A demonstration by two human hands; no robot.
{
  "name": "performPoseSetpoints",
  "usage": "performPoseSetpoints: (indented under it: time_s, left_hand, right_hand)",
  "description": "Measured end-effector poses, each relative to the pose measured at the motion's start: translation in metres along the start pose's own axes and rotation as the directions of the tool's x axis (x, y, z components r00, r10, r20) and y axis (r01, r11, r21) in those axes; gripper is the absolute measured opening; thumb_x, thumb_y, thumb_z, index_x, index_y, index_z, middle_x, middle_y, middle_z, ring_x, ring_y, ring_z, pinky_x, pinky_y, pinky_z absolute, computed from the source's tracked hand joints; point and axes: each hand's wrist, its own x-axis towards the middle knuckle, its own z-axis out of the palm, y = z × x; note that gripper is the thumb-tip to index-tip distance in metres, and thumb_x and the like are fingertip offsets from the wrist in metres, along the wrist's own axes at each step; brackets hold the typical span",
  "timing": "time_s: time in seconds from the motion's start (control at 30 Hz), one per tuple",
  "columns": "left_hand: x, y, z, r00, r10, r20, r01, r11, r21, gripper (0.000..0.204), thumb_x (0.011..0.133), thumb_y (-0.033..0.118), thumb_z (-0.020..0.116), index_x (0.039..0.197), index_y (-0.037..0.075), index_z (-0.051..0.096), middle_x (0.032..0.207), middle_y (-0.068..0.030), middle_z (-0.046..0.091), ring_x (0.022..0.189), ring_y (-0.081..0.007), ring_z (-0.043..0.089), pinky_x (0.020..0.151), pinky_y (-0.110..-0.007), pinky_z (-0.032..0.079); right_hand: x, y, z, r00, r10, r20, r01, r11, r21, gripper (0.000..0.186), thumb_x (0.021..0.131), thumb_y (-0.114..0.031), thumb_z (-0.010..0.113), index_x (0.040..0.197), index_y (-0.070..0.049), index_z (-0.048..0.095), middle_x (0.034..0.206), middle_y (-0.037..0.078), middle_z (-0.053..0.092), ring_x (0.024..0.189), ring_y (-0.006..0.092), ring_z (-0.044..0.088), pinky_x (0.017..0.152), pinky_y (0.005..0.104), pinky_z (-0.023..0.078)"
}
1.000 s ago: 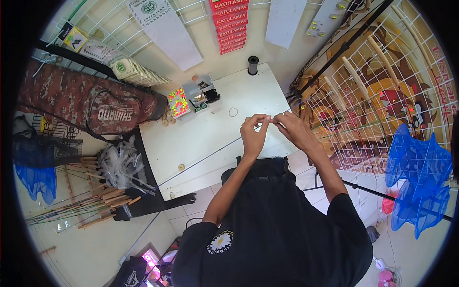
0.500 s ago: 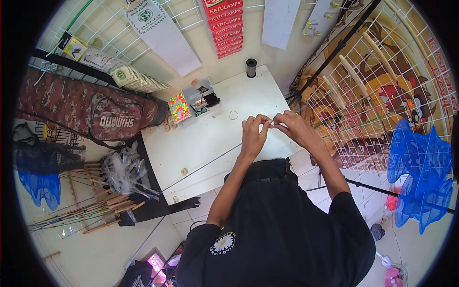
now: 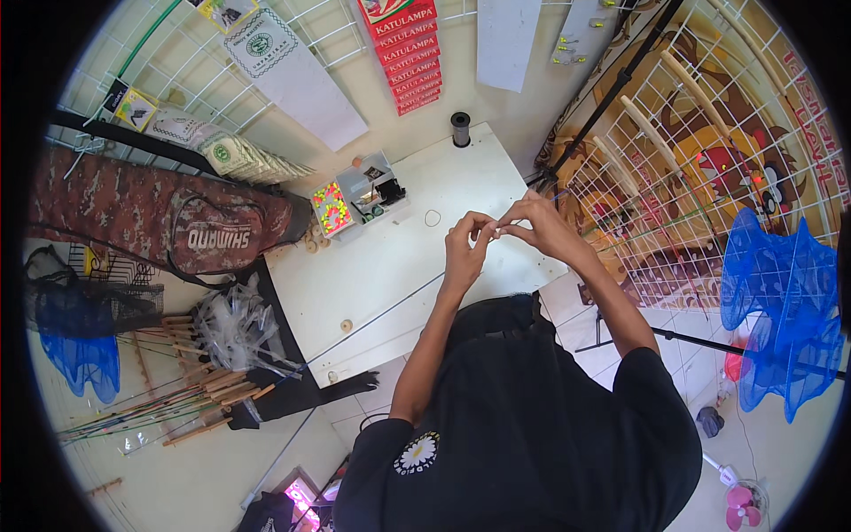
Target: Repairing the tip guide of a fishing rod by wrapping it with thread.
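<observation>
Over the right part of the white table, my left hand (image 3: 467,253) and my right hand (image 3: 542,222) meet at their fingertips. A long, slim blue-grey rod (image 3: 377,321), like a fishing rod, slants up from the lower left and runs into my left hand, whose thumb and fingers are closed on its thin end. My right thumb and forefinger pinch at the same spot, on something too small to make out. Just beyond my left hand a thin tan loop, like a rubber band (image 3: 433,218), lies on the table.
On the table (image 3: 310,288) stand a box of bright beads (image 3: 331,211), a grey tray (image 3: 362,182), a dark spool (image 3: 460,129) and a wooden ring (image 3: 347,325). A camouflage bag (image 3: 168,213) and bundled rods (image 3: 208,390) are left; blue nets (image 3: 780,310) hang right.
Both hands have shifted slightly left in the picture, still joined at the fingertips. The whole view has turned a little; the things on the table stay in place.
</observation>
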Motion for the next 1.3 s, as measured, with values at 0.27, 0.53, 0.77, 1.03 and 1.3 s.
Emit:
performPoseSetpoints:
  time_s: [0.27, 0.53, 0.77, 1.03, 1.3]
  left_hand:
    - [-0.001, -0.009, -0.004, 1.000, 0.012, -0.005, -0.012, 0.999, 0.029, 0.011, 0.090, 0.014, 0.063, 0.088, 0.003, 0.063, 0.070, -0.0047, 0.068, 0.060, -0.0105, 0.052, 0.056, -0.026, 0.038]
    - [-0.001, -0.048, -0.012, 0.992, -0.112, 0.061, 0.110, 0.993, 0.036, 0.017, 0.090, 0.019, 0.065, 0.099, 0.004, 0.066, 0.085, -0.0061, 0.071, 0.071, -0.0111, 0.060, 0.062, -0.026, 0.042]
    - [-0.003, -0.053, -0.010, 0.925, -0.201, 0.321, 0.239, 0.968, -0.082, 0.028, 0.085, 0.021, 0.073, 0.107, 0.005, 0.069, 0.089, -0.0045, 0.072, 0.079, -0.0088, 0.062, 0.073, -0.025, 0.047]
    - [-0.013, -0.051, -0.002, 0.912, -0.228, 0.341, 0.294, 0.943, -0.154, 0.019, 0.084, 0.018, 0.074, 0.097, 0.003, 0.072, 0.079, -0.0039, 0.069, 0.070, -0.0073, 0.060, 0.065, -0.022, 0.047]
    - [-0.021, -0.043, 0.002, 0.861, -0.375, 0.344, 0.451, 0.875, -0.175, 0.020, 0.089, 0.023, 0.069, 0.094, 0.003, 0.068, 0.082, -0.0037, 0.068, 0.075, -0.0086, 0.058, 0.067, -0.024, 0.046]
  right_hand:
    - [0.002, 0.007, 0.009, 0.999, 0.036, 0.005, -0.036, 0.999, 0.035, 0.014, 0.079, -0.019, 0.073, 0.089, -0.009, 0.074, 0.082, 0.006, 0.068, 0.081, 0.0242, 0.049, 0.077, 0.0355, 0.043]
    - [-0.009, 0.051, 0.035, 0.997, 0.071, 0.036, -0.072, 0.996, 0.047, 0.009, 0.080, -0.016, 0.073, 0.085, -0.008, 0.073, 0.079, 0.006, 0.070, 0.076, 0.0228, 0.056, 0.075, 0.0337, 0.043]
    - [-0.022, 0.063, 0.055, 0.991, 0.122, -0.050, -0.111, 0.977, 0.179, 0.013, 0.082, -0.021, 0.071, 0.083, -0.008, 0.071, 0.069, 0.006, 0.066, 0.067, 0.0200, 0.061, 0.081, 0.0352, 0.043]
    - [-0.033, 0.061, 0.062, 0.951, 0.309, -0.026, -0.268, 0.862, 0.431, 0.015, 0.086, -0.017, 0.070, 0.086, -0.002, 0.069, 0.059, -0.005, 0.046, 0.056, 0.0031, 0.034, 0.050, 0.0239, 0.027]
    - [-0.036, 0.074, 0.070, 0.932, 0.359, 0.054, -0.338, 0.806, 0.486, 0.016, 0.086, -0.021, 0.070, 0.086, -0.005, 0.068, 0.054, -0.007, 0.034, 0.053, 0.0035, 0.029, 0.047, 0.0261, 0.022]
